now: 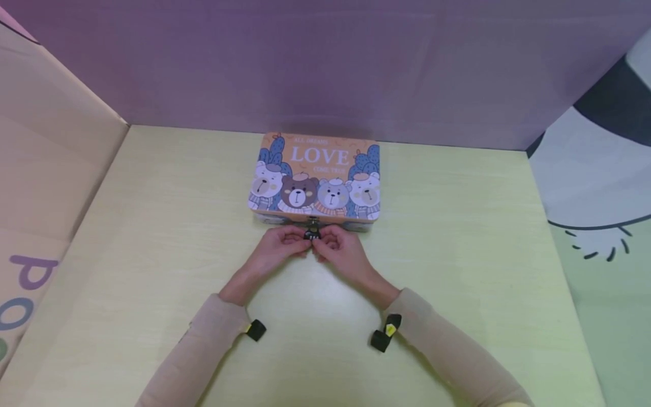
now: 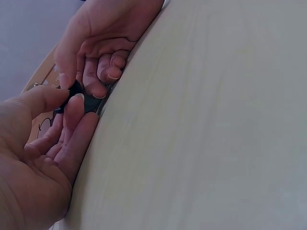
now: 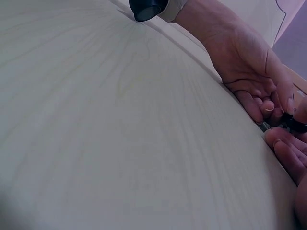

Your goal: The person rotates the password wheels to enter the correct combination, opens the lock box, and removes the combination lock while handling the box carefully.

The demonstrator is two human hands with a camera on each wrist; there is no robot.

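A tin box (image 1: 314,175) with an orange lid, cartoon bears and the word LOVE lies at the far side of the table. At the metal clasp (image 1: 313,220) on its front hangs a small black padlock (image 1: 312,234) with pale marks like dial digits. My left hand (image 1: 278,249) pinches the padlock from the left between thumb and fingers. From the other side my right hand (image 1: 346,251) pinches it too. In the left wrist view, fingertips of both hands cover much of the dark padlock (image 2: 90,102). Whether the shackle is locked is hidden.
The pale wooden table (image 1: 458,254) extends around the box and both forearms. A purple panel (image 1: 305,68) stands right behind the box, with printed panels at left (image 1: 46,169) and right (image 1: 595,186). Black wrist cameras (image 1: 256,330) sit at both cuffs.
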